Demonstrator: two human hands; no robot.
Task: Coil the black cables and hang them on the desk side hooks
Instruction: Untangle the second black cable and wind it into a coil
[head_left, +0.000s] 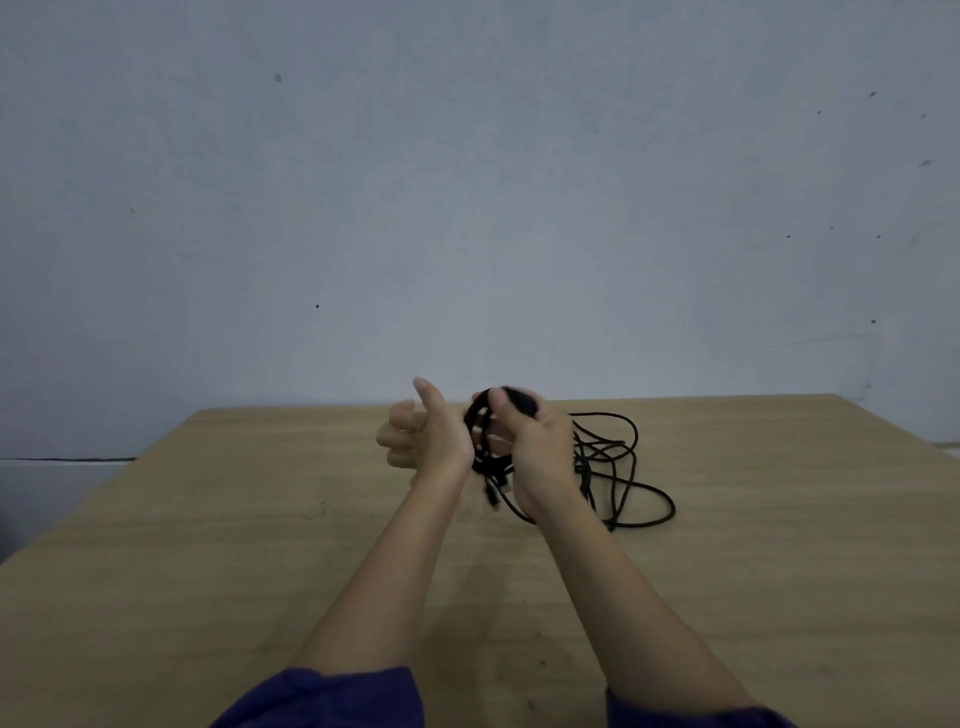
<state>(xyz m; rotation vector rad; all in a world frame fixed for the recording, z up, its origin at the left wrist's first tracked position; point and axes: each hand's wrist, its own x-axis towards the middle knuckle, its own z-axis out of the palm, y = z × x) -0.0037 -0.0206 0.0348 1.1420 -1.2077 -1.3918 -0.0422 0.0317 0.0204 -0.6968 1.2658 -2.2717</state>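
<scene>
A small coil of black cable (483, 447) is held up above the wooden desk (260, 545), between my two hands. My right hand (535, 447) grips the coil, thumb over its top and fingers curled round it. A short end with a plug dangles below the coil. My left hand (426, 436) is just left of the coil with its thumb up and fingers curled; no cable shows in its fingers. The rest of the black cable (634, 483) lies in loose tangled loops on the desk, right of my right hand. No hooks are in view.
A plain grey wall (467, 182) stands right behind the desk's far edge. The desk's left edge runs diagonally at the left, with a dark gap beside it. Dark blue sleeves show at the bottom of the view.
</scene>
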